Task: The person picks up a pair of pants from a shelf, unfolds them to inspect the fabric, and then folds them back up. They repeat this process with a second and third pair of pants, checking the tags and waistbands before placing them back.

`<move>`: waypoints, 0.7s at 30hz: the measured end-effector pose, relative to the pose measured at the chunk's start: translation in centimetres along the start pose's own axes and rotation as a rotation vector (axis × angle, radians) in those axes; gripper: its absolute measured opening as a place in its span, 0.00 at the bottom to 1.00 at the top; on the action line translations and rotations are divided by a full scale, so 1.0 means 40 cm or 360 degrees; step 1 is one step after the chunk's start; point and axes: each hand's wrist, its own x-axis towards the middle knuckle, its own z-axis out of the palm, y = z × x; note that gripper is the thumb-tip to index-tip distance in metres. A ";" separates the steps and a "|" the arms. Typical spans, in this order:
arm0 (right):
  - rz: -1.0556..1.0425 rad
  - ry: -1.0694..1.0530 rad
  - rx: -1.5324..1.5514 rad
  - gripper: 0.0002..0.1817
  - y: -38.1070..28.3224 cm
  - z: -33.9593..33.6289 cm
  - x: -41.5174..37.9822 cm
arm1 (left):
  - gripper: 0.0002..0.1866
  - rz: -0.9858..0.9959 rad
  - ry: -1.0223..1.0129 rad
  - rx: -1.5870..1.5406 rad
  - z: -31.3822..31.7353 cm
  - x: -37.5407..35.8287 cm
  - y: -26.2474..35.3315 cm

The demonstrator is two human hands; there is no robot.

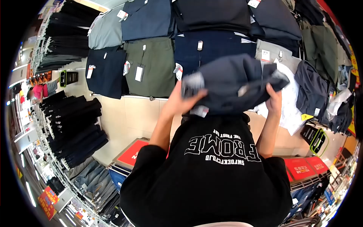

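1. Store display: folded trousers (149,72) line the far side.
2. Dark garment (227,81), blurred, is raised nearer, between two hands.
3. Left hand (180,101) and right hand (274,101) pinch its ends between thumbs and fingers.

- I see a shop floor of glossy beige tiles (117,113).
- On my left, a rack of black trousers (68,53) – and, farther down, a rack of blue jeans (94,183).
- I make out a black basket with a green rim (69,78) near the racks, a second green-rimmed basket (315,140) at right.
- Red sign boards (134,153) top low stands on both sides.
- White strip lights (30,194) glow at my lower left.
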 end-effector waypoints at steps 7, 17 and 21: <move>-0.0293 0.0467 -0.1428 0.38 0.189 0.020 0.190 | 0.18 -0.0161 0.0916 0.0160 -0.010 0.232 -0.278; -0.0924 0.0206 -0.2148 0.34 0.277 0.207 0.016 | 0.16 -0.0622 0.1254 -0.0279 0.022 0.006 -0.448; -0.0929 0.0175 -0.2073 0.33 0.278 0.191 0.031 | 0.22 -0.0969 0.1154 -0.0909 0.012 0.001 -0.474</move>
